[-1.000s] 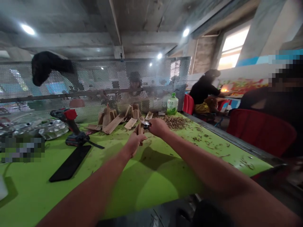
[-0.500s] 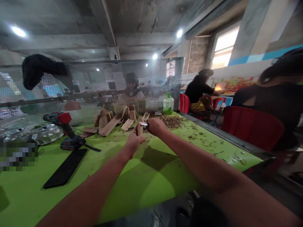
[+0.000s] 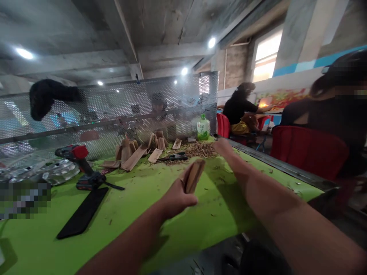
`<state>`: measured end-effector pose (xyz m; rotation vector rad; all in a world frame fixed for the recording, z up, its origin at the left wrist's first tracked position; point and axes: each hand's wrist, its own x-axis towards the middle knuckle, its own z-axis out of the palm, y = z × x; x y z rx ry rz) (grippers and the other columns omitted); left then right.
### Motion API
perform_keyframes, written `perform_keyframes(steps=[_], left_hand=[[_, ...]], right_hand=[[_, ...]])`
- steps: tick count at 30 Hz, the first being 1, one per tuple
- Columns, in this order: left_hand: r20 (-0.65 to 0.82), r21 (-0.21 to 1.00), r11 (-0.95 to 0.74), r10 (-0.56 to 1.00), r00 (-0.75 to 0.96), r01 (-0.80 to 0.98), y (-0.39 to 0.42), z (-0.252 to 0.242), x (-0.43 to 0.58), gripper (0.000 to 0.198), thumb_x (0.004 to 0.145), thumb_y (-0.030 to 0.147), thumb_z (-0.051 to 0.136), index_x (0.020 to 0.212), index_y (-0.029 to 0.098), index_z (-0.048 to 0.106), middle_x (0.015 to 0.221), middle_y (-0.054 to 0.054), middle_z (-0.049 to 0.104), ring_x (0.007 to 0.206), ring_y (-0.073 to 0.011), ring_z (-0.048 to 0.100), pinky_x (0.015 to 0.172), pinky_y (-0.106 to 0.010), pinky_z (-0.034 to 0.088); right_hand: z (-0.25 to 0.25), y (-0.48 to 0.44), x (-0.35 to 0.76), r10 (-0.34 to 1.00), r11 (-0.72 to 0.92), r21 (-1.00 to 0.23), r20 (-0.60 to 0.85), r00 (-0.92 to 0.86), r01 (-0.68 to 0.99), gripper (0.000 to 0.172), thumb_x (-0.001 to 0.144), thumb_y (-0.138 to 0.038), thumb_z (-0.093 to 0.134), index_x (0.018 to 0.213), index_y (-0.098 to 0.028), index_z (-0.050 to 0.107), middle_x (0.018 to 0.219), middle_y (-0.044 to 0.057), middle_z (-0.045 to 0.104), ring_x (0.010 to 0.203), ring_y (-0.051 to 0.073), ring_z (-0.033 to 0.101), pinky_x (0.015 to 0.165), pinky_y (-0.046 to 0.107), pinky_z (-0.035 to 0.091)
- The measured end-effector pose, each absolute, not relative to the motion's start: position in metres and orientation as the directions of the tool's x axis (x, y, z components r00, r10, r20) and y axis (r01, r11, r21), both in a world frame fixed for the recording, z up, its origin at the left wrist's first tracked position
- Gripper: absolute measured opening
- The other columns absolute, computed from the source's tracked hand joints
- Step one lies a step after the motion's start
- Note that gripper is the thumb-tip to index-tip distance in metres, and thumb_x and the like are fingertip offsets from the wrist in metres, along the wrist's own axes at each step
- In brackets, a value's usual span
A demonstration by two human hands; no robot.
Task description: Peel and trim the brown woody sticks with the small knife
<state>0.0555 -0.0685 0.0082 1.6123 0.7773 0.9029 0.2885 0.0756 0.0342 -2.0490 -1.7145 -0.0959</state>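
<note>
My left hand [image 3: 179, 196] is closed around a flat strip of wood [image 3: 195, 176], holding it tilted above the green table. Its thumb lies along the near side of the strip. My right hand [image 3: 223, 148] is farther forward and to the right, beside a heap of thin wood shavings [image 3: 202, 149]. Its fingers are blurred and turned away, so I cannot make out whether anything is in them. A dark-handled tool [image 3: 179, 156] lies among the shavings, apart from both hands; its exact kind is unclear.
Cut wood pieces [image 3: 133, 157] lean at the back by a perforated metal screen [image 3: 114, 126]. A green bottle [image 3: 203, 128] stands near the table's right edge. On the left are a cordless drill [image 3: 83, 168] and a black flat strip [image 3: 83, 214]. Other people sit on red chairs [image 3: 309, 152] at right.
My right hand has moved right, away from the wood; the metal blade seen at it earlier no longer shows there. My left hand has brought the strip nearer and to the right.
</note>
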Motion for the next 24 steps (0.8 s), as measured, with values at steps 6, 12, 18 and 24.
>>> perform_keyframes(steps=[6,12,18,24], left_hand=[[0.108,0.99,-0.081,0.964,0.244,-0.119,-0.034,-0.009,0.047,0.062,0.055,0.017,0.063,0.117,0.023,0.061,0.098,-0.002,0.055,0.068,-0.011,0.045,0.055,-0.022,0.036],[0.065,0.988,-0.045,0.989,0.13,-0.151,-0.02,-0.009,0.035,0.062,0.057,0.016,0.064,0.118,0.023,0.058,0.094,-0.001,0.053,0.065,-0.0093,0.044,0.053,-0.02,0.035],[0.108,0.991,-0.099,0.988,0.108,-0.087,-0.016,-0.01,0.034,0.07,0.057,0.016,0.062,0.127,0.025,0.057,0.091,-0.001,0.054,0.064,-0.0095,0.044,0.051,-0.02,0.034],[0.198,0.98,-0.2,0.977,0.078,0.017,-0.013,-0.01,0.034,0.077,0.056,0.015,0.062,0.132,0.024,0.055,0.086,-0.001,0.057,0.062,-0.0124,0.043,0.05,-0.024,0.033]], right_hand=[[0.027,0.093,0.258,0.882,0.053,-0.403,0.447,0.146,0.914,0.036,0.087,-0.028,0.048,0.109,-0.016,0.075,0.098,0.015,0.075,0.087,0.023,0.069,0.067,0.024,0.042],[0.025,0.068,0.21,0.847,0.289,-0.259,0.517,-0.12,0.921,0.031,0.085,-0.029,0.049,0.096,-0.018,0.076,0.091,0.01,0.075,0.079,0.019,0.066,0.065,0.023,0.038],[0.026,0.05,0.195,0.847,0.357,-0.108,0.457,-0.272,0.928,0.029,0.087,-0.029,0.049,0.095,-0.019,0.074,0.093,0.011,0.075,0.082,0.021,0.068,0.068,0.025,0.04],[0.028,0.042,0.184,0.868,0.329,-0.034,0.405,-0.289,0.944,0.034,0.091,-0.03,0.045,0.103,-0.018,0.074,0.098,0.015,0.075,0.089,0.024,0.069,0.077,0.028,0.047]])
